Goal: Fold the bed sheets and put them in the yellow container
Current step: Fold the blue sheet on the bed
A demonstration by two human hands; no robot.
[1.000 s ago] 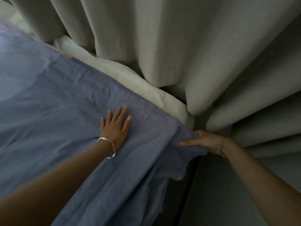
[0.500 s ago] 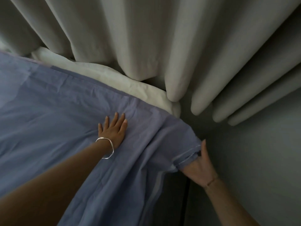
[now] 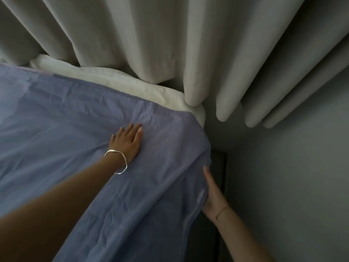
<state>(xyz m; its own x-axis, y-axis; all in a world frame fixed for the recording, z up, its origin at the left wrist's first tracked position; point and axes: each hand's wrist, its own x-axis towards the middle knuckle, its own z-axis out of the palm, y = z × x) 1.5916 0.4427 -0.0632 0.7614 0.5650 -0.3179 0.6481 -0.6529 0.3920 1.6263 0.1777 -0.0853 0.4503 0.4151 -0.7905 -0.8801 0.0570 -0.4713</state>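
Pale curtains (image 3: pixel 170 44) hang in heavy folds across the far side of the dim room, and a grey wall (image 3: pixel 292 186) fills the right. Below the curtains a strip of white bedding (image 3: pixel 113 80) shows along the far edge of the bed. The blue sheet (image 3: pixel 56 129) lies spread over the bed from the left, and its right corner drapes down over the bed's edge. The yellow container is not in view.

The left hand (image 3: pixel 128 140), a thin silver bracelet (image 3: pixel 117 161) at its wrist, lies flat on the sheet with straight fingers, pressing it down near the far right corner. The right hand (image 3: pixel 211 193) sits low against the hanging edge, one finger pointing up along the cloth. The rest is hidden behind the drape, so whether it pinches the hem cannot be told.

The sheet looks thin, light and limp, creased all over. It will likely sag and slide wherever it is not held. The hemmed corner under the right hand seems the best place to take hold, with a matching corner for the other hand, so the edges can be brought together squarely for the first fold.
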